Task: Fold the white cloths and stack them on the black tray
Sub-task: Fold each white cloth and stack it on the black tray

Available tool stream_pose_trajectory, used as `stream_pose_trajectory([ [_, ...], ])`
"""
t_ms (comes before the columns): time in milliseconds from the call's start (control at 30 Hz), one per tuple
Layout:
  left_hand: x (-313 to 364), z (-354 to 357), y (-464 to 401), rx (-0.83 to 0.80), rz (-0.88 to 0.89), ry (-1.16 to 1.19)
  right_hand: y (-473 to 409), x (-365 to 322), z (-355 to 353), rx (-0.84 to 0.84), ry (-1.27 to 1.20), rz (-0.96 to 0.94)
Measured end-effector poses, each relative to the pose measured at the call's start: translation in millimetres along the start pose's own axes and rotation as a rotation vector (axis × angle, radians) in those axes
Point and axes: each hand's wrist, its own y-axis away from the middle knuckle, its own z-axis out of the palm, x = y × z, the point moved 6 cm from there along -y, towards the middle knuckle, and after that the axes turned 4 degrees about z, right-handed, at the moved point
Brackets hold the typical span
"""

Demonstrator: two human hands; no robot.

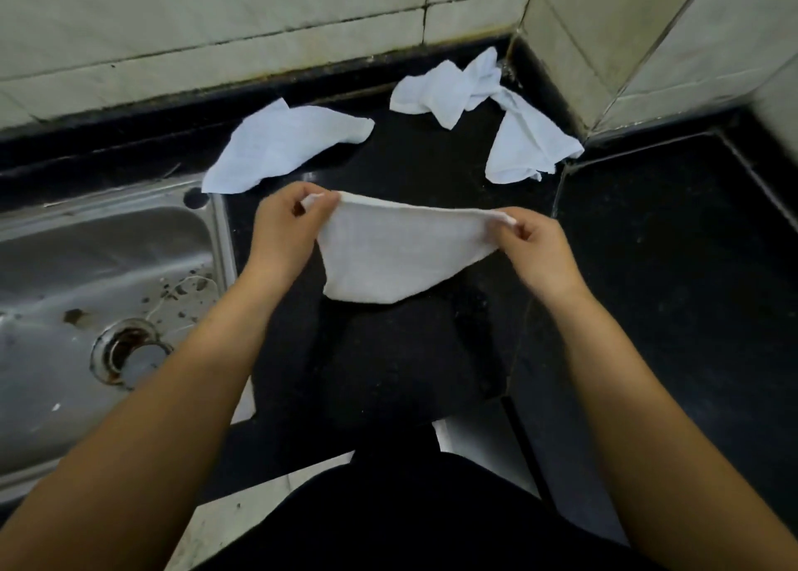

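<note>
Nearest the viewer, the black tray (401,354) sits on the dark counter (669,268), just right of the steel sink (108,268). Above the tray, a white cloth (397,251) hangs stretched between both hands: the left hand (289,229) pinches its left top corner, the right hand (533,246) pinches its right top corner. Farther back, a flattened cloth (280,147) lies by the sink's rim, and crumpled cloths (483,108) lie in the corner beneath the tiled wall (216,17).
</note>
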Motion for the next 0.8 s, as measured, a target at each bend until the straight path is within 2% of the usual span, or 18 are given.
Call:
stream_pose_trajectory([
  [67, 7, -7, -7, 0.055, -0.035, 0.133, -5, -12, -10, 0.027, -0.110, 0.001],
  [267, 49, -19, -25, 0.051, 0.016, 0.469, -13, -77, -45, 0.147, -0.355, -0.122],
  [400, 36, -13, -5, -0.032, -0.015, 0.559, 1, -61, -47, 0.170, -0.361, -0.123],
  [533, -27, 15, 37, -0.169, -0.276, 0.480, 28, 10, -30, 0.130, -0.296, 0.047],
  [633, -67, 37, 75, -0.420, -0.470, 0.218, 58, 70, -12, -0.030, -0.202, 0.282],
  [733, -86, 44, 93, -0.575, -0.540, 0.034, 78, 100, -2, -0.159, -0.106, 0.444],
  [800, -89, 45, 90, -0.578, -0.521, 0.011, 75, 104, -1, -0.152, -0.090, 0.462],
])
